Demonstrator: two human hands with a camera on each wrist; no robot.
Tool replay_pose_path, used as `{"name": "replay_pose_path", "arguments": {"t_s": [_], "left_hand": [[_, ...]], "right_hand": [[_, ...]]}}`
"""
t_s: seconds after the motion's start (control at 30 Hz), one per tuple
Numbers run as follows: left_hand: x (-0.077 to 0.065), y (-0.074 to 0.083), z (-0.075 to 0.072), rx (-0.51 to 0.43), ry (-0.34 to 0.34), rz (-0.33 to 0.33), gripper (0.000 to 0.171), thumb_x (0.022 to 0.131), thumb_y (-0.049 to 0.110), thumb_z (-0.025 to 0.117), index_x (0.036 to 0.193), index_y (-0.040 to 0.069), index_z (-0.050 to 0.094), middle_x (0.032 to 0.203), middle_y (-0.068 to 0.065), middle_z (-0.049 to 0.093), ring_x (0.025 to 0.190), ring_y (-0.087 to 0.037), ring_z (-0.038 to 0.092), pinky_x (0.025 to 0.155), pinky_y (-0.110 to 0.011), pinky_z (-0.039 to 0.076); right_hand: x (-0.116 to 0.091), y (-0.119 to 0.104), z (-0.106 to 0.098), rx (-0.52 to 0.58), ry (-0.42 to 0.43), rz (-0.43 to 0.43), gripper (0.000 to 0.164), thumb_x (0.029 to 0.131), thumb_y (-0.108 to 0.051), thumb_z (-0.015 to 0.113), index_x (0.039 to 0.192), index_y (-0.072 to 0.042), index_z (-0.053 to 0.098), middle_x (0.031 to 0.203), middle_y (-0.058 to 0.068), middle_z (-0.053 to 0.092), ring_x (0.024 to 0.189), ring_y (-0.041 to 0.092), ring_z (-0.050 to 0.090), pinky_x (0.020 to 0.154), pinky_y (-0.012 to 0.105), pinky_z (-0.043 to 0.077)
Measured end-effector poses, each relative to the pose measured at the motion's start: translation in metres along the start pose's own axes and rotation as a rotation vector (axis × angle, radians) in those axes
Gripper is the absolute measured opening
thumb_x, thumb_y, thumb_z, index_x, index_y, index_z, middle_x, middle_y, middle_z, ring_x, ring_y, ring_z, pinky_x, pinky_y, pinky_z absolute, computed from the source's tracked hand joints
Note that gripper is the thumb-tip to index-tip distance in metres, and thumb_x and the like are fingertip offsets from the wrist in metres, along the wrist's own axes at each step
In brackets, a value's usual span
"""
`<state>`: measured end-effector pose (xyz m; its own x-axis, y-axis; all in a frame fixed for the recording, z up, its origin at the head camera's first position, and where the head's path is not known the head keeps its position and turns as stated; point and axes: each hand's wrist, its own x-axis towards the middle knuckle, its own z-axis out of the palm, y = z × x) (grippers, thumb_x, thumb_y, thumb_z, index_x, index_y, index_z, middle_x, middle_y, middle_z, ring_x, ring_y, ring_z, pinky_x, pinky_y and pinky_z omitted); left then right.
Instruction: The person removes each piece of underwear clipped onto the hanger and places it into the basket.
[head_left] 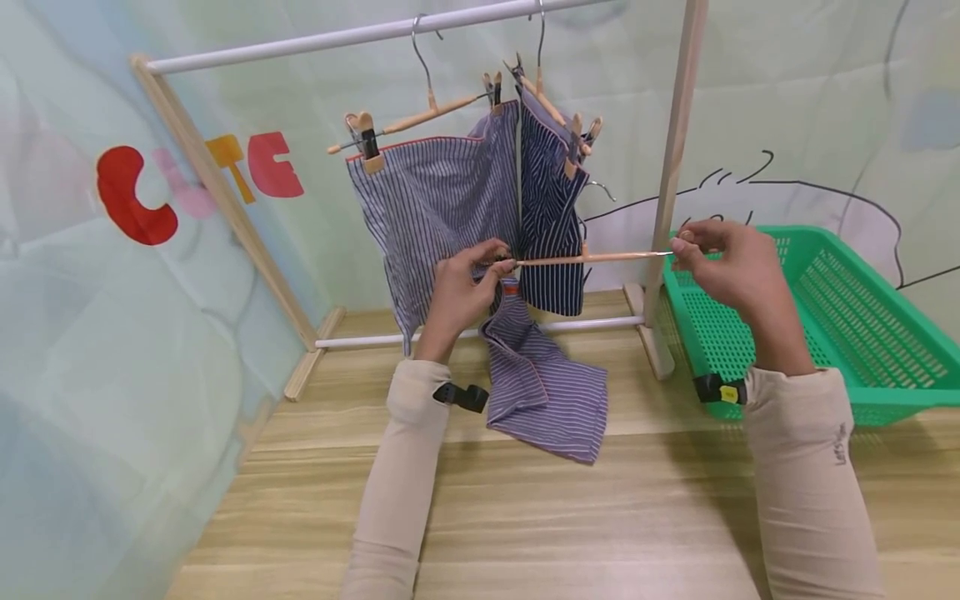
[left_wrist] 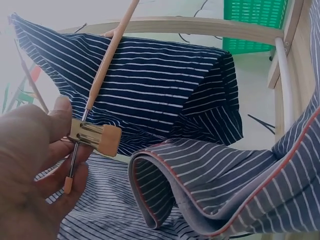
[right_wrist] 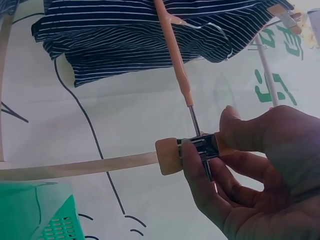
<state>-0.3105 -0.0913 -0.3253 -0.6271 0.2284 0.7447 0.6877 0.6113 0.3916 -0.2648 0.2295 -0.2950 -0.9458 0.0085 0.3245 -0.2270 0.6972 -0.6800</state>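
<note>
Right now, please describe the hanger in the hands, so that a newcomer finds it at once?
Start at the white-railed rack, left of the green basket. In front of it, the hanger stretches from left hand to right hand. Both hangers on the rail hold striped garments; this one's clips grip no cloth.

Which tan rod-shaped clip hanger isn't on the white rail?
The tan clip hanger held by the left hand and right hand; the other two hang from the white rail, one bearing a grey-blue striped garment, the other a navy striped garment.
</note>
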Motion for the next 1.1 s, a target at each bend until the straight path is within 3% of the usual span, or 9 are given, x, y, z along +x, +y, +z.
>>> {"name": "replay_pose_path", "arguments": {"t_s": [0.1,0.2,0.47,0.73,1.1], "left_hand": [[0.001,0.002,-0.002,-0.03,-0.02,0.023,0.021,0.089,0.016,0.065,0.107,0.006,0.067,0.097,-0.01,0.071,0.086,-0.012,0.063,0.063,-0.03,0.053],[0.003,0.005,-0.004,-0.055,-0.039,0.051,0.022,0.089,0.015,0.065,0.107,0.003,0.065,0.096,-0.011,0.069,0.085,-0.012,0.062,0.072,-0.032,0.055],[0.002,0.008,-0.009,-0.071,-0.052,0.084,0.026,0.088,0.015,0.065,0.11,0.001,0.061,0.1,-0.012,0.064,0.088,-0.016,0.061,0.078,-0.035,0.053],[0.002,0.011,-0.012,-0.054,-0.014,0.114,0.023,0.088,0.013,0.065,0.108,0.0,0.062,0.099,-0.013,0.064,0.09,-0.016,0.062,0.081,-0.041,0.052],[0.002,0.016,-0.017,-0.012,0.029,0.136,0.024,0.087,0.014,0.066,0.108,0.001,0.064,0.099,-0.013,0.065,0.088,-0.016,0.062,0.081,-0.039,0.052]], "right_hand": [[0.0,0.002,-0.001,-0.004,-0.016,-0.001,0.056,0.095,-0.047,0.045,0.13,-0.004,0.053,0.116,0.024,0.062,0.104,0.033,0.056,0.069,0.042,0.044],[0.0,0.004,-0.003,-0.008,-0.034,-0.007,0.055,0.095,-0.047,0.046,0.129,-0.004,0.054,0.118,0.024,0.061,0.102,0.034,0.058,0.07,0.043,0.044],[0.001,0.004,-0.002,-0.009,-0.063,-0.024,0.048,0.096,-0.04,0.05,0.129,-0.005,0.051,0.122,0.027,0.058,0.108,0.038,0.052,0.082,0.056,0.042],[0.001,0.004,-0.001,-0.018,-0.053,-0.055,0.042,0.096,-0.034,0.052,0.127,-0.006,0.053,0.119,0.025,0.061,0.103,0.037,0.056,0.077,0.054,0.044],[0.001,0.002,-0.001,-0.033,-0.06,-0.055,0.044,0.096,-0.036,0.051,0.129,-0.008,0.052,0.126,0.025,0.056,0.11,0.04,0.05,0.083,0.06,0.042]]}}
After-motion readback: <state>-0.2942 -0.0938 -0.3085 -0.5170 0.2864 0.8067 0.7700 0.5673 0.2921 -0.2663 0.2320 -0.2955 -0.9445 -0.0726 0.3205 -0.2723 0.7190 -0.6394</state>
